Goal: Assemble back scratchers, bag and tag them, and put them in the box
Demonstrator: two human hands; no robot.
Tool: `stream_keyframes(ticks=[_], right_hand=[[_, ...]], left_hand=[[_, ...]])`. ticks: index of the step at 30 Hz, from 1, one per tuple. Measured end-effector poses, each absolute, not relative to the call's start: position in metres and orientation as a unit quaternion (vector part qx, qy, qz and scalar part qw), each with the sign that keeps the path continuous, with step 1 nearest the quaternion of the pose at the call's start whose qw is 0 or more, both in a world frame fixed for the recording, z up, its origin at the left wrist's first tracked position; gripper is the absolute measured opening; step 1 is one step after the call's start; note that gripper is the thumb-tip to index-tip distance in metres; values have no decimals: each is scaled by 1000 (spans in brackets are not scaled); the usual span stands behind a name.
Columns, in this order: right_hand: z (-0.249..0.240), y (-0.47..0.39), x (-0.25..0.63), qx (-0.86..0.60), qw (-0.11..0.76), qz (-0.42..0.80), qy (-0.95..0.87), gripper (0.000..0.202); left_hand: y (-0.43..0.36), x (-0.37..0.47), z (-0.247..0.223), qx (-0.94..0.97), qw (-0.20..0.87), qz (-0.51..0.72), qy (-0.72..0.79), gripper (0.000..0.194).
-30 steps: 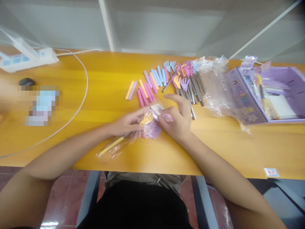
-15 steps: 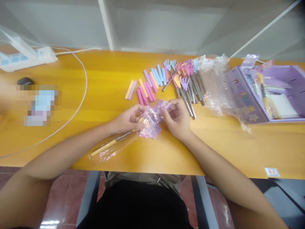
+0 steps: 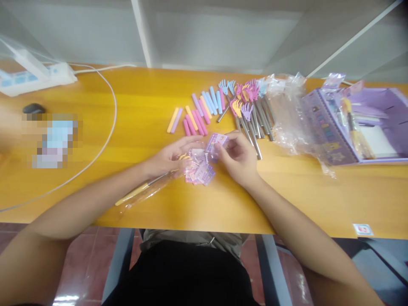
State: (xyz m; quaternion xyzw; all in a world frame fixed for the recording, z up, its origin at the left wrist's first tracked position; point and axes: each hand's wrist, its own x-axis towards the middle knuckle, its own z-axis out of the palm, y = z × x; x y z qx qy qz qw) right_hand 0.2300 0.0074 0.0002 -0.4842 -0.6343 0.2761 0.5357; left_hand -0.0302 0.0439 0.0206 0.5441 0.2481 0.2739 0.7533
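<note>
And the bagged yellow back scratcher [image 3: 132,195] has just shifted left, pinched near its head by the left grip [image 3: 168,157], low at the counter's [image 3: 287,208] near side, baring more of the fanned cards [image 3: 204,175]; the right grip [image 3: 240,159] keeps one printed card [image 3: 215,144] under its thumb, so both are occupied, bag and card close together, contact unclear
</note>
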Motion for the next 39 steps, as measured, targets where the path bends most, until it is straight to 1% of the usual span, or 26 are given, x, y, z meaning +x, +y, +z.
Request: stream_keyframes(ticks=[3,7,14,18,23,26,31,35,39], right_hand=[[1,7,234,-493,510,262,-655,35],[3,8,237,-491,486,277,-668,35],[8,7,234,-448,489,385,-642,38],[4,8,230,-424,487,453,-615,47],[1,9,230,-422,508,434,-612,42],[2,8,232,-434,508,409,-622,39],[2,7,234,-469,480,370,-643,37],[3,9,234,-483,481,375,-629,38],[7,12,238,-474,482,413,-610,42]], left_hand=[[44,-29,20,531,762,278,245,82],[44,-28,18,519,768,288,240,81],[46,-27,12,529,769,284,219,86],[46,-28,7,544,757,274,236,83],[44,-31,11,524,754,299,260,70],[43,-30,17,503,767,304,258,69],[43,-27,21,490,772,311,261,70],[44,-27,20,491,772,312,256,68],[43,-27,20,499,768,313,251,65]])
